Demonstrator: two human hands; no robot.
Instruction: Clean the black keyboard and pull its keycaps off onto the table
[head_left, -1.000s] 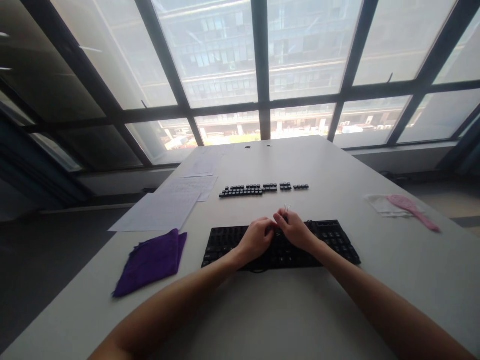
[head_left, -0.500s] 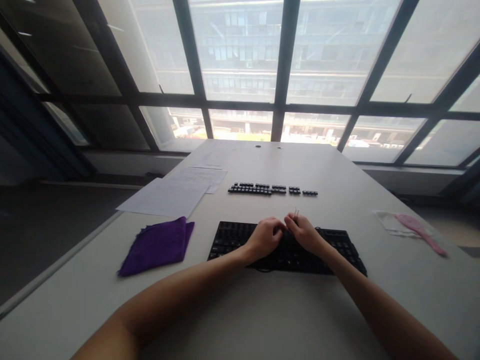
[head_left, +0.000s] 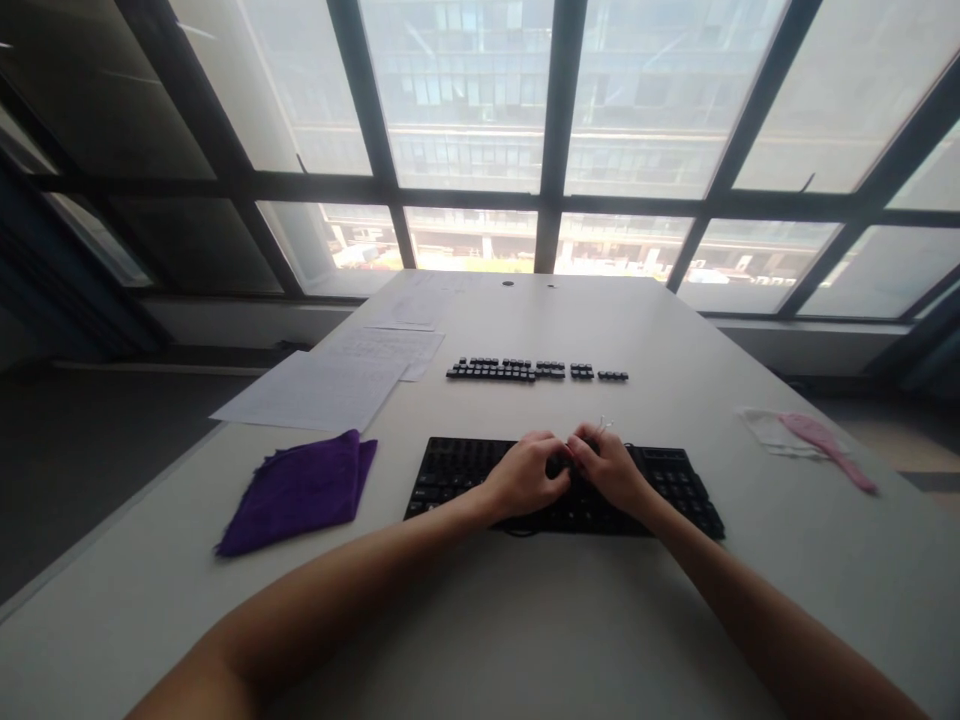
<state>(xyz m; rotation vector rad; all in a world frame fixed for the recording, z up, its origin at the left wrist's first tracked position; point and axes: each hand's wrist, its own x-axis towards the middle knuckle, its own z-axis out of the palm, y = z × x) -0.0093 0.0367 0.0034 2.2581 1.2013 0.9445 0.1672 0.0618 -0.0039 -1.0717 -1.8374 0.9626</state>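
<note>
A black computer keyboard (head_left: 457, 465) lies across the white table in front of me. Above its middle, my right hand (head_left: 609, 468) is closed around a wire keycap puller (head_left: 604, 425), whose thin metal ends stick up past the fingers. My left hand (head_left: 529, 472) is curled just beside it, fingertips meeting those of the right hand. Whatever the left fingers pinch is hidden. Beyond the keyboard, loose black keycaps (head_left: 491, 372) stand in short rows on the table.
To the left lies a folded purple cloth (head_left: 296, 492), with paper sheets (head_left: 315, 388) behind it. A pink brush-like object (head_left: 817, 438) rests partly on a white wrapper (head_left: 765, 428) at the right. Large windows (head_left: 465, 100) rise past the table's far end.
The view has shifted slightly, moving everything a little left and up. The wire ends in my right hand have tilted to the right. Both hands stay together above the keyboard.
</note>
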